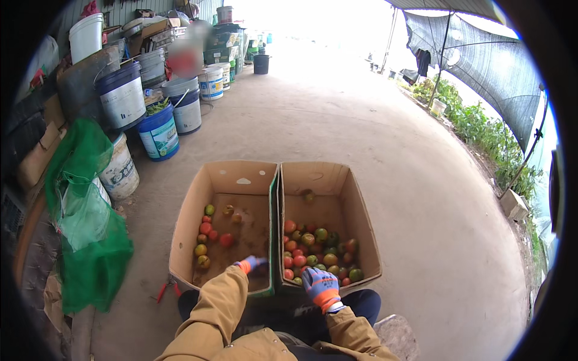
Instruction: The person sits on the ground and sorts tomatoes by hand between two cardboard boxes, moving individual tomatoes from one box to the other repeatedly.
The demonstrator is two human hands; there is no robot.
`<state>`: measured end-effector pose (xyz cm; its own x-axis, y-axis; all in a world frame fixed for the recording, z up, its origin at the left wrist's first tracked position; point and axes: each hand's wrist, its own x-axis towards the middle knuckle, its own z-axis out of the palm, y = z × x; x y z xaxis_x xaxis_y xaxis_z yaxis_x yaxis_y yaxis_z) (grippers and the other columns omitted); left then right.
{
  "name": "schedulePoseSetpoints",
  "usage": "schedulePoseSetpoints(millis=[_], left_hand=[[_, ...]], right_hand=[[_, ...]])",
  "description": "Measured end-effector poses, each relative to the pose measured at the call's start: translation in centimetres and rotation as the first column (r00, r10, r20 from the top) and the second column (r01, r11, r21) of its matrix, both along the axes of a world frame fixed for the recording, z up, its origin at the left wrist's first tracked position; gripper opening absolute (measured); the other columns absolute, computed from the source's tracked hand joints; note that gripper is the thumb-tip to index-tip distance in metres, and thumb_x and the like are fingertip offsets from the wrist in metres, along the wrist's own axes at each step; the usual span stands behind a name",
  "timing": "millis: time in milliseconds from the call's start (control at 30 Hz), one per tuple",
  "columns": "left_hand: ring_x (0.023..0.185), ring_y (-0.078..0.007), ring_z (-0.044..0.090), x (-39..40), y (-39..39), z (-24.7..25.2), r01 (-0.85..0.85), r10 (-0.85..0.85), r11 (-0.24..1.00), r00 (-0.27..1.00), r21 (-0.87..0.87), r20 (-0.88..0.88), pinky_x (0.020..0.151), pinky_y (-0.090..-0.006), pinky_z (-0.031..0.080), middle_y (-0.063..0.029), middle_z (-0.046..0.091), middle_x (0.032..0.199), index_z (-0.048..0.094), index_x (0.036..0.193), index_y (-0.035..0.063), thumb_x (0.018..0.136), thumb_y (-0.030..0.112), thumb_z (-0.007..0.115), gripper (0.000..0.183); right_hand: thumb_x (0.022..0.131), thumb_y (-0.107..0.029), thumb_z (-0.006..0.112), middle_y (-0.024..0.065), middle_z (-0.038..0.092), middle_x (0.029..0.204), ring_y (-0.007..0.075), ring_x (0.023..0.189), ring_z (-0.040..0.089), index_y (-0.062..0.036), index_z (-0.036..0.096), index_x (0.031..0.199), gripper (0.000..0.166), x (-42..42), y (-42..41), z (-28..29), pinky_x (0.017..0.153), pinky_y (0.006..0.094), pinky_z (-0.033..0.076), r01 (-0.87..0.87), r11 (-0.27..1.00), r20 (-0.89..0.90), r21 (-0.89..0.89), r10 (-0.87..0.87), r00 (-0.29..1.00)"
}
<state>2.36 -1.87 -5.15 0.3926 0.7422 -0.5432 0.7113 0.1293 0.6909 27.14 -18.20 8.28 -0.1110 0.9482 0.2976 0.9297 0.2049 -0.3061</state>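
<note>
Two open cardboard boxes stand side by side on the floor before me. The left box (193, 225) holds several loose tomatoes (226, 239), red, orange and greenish, mostly along its left side. In the right box (361, 216) lies a larger heap of red, green and mixed tomatoes (330, 259). My left hand (251, 264), in a grey and orange glove, reaches into the left box near its inner wall; its fingers are blurred. My right hand (321, 286), in a like glove, is at the near edge of the right box, fingers curled down by the tomatoes; its grip is hidden.
Red-handled pliers or pruners (168, 289) lie left of the boxes. Green netting (92, 261) hangs at the left beside a stained white bucket (119, 169) and a blue bucket (159, 133). A person (185, 54) is among the buckets. Plants (478, 126) grow along the right.
</note>
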Motion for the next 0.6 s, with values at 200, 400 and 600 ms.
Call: schedulePoseSetpoints(millis=[200, 400, 600], left_hand=[[0.085, -0.0180, 0.063, -0.4, 1.2, 13.7, 0.093, 0.714, 0.698, -0.169, -0.710, 0.680, 0.076, -0.0334, 0.054, -0.0028, 0.066, 0.096, 0.062, 0.100, 0.0131, 0.085, 0.038, 0.062, 0.029], [0.121, -0.0320, 0.045, 2.2, -0.5, 25.5, 0.252, 0.467, 0.881, -0.313, -0.401, 0.827, 0.104, -0.0459, 0.038, -0.0172, 0.049, 0.130, 0.047, 0.130, 0.0080, 0.094, 0.039, 0.044, 0.048], [0.124, -0.0345, 0.040, 3.8, -0.6, 24.6, 0.711, 0.852, 0.495, -0.284, -0.500, 0.439, 0.105, -0.0517, 0.033, -0.0175, 0.047, 0.130, 0.045, 0.130, 0.0099, 0.090, 0.050, 0.043, 0.057]], right_hand=[[0.086, -0.030, 0.054, 0.0087, 0.064, 0.084, 0.0284, 0.077, 0.061, -0.0106, 0.062, 0.090, 0.022, -0.4, -0.1, 0.0, 0.067, 0.0397, 0.047, 0.008, 1.000, -0.011, 0.011, -0.008, 1.000], [0.085, -0.035, 0.054, 0.0105, 0.065, 0.094, 0.0302, 0.082, 0.062, -0.0079, 0.063, 0.102, 0.033, 0.3, -0.4, -0.6, 0.073, 0.0403, 0.048, 0.020, 0.999, -0.042, -0.033, -0.022, 0.999], [0.087, -0.036, 0.053, 0.0104, 0.065, 0.095, 0.0305, 0.083, 0.062, -0.0071, 0.062, 0.102, 0.034, 0.3, -0.4, -1.1, 0.074, 0.0405, 0.047, 0.014, 1.000, -0.036, 0.003, -0.014, 0.999]])
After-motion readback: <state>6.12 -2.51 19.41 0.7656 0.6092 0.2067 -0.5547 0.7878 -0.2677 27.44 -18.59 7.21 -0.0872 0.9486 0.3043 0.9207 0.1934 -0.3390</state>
